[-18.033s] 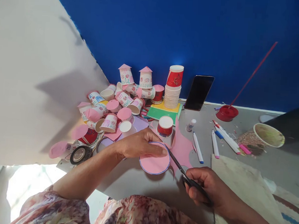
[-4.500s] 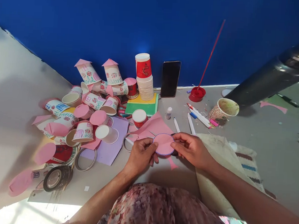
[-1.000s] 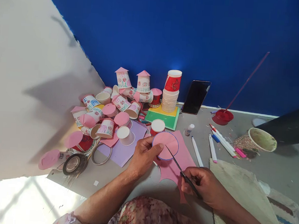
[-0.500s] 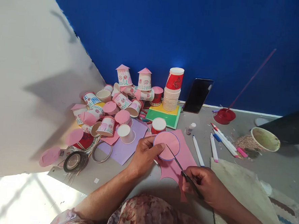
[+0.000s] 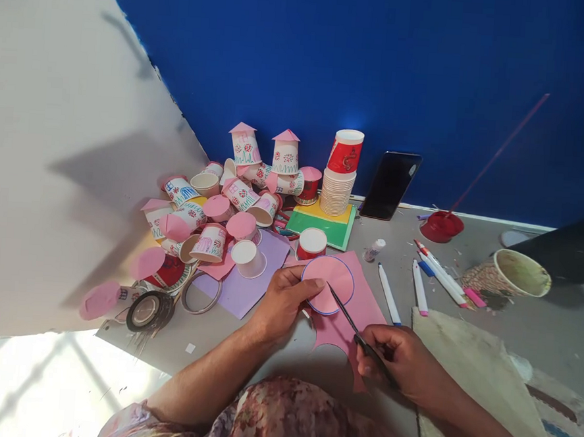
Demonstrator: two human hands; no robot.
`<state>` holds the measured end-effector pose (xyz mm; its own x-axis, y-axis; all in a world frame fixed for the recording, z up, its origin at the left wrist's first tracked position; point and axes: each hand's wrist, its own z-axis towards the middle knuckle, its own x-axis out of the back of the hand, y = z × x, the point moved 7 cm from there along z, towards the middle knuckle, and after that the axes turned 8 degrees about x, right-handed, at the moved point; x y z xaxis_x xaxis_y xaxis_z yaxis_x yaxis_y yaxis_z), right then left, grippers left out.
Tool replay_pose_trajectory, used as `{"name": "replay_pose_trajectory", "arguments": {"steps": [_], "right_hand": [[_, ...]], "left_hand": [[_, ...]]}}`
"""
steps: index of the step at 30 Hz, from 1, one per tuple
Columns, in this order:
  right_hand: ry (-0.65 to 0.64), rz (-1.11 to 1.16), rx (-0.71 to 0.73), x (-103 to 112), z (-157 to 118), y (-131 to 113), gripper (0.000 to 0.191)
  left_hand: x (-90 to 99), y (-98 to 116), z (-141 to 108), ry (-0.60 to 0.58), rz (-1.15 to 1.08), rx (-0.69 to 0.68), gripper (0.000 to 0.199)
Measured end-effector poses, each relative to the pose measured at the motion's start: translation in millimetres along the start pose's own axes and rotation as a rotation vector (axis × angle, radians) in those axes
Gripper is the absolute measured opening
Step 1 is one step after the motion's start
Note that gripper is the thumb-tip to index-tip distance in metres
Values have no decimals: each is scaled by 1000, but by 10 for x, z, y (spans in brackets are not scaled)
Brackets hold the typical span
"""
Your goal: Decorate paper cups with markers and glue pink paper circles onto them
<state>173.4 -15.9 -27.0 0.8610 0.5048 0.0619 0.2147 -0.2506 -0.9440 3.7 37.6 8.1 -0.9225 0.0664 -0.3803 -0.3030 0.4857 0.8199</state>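
Observation:
Between the thumb and fingers of my left hand is a round pink paper disc with a blue line along its edge. My right hand grips a pair of scissors by the handles, partly hidden in the fingers. The dark blades reach up and left across the disc, their tips near its middle, close to my left thumb. Whether the blades have paper between them I cannot tell. Below the disc lies a pink sheet with curved pieces cut out of its lower edge.
Paper cups with drawings and pink paper tops are heaped at the left, by tape rolls. A cup stack stands at the back beside a leaning phone. Markers, a patterned cup and a cloth lie right.
The whole view has shifted slightly. Both hands keep their hold, and the scissors' blades have barely moved against the pink disc.

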Motion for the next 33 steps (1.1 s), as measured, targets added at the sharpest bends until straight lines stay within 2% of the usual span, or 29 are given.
{"name": "replay_pose_trajectory", "arguments": {"steps": [11, 23, 29, 33], "right_hand": [[-47, 27, 21, -39, 0, -43, 56], [-1, 27, -9, -38, -24, -15, 35], [-68, 71, 18, -52, -5, -1, 60], [-128, 61, 2, -53, -10, 6, 72]], "left_hand": [[-51, -7, -26, -24, -59, 66, 28], [-70, -19, -29, -73, -69, 116, 33], [-92, 3, -54, -87, -72, 81, 29], [-92, -34, -63, -94, -94, 108, 30]]}}
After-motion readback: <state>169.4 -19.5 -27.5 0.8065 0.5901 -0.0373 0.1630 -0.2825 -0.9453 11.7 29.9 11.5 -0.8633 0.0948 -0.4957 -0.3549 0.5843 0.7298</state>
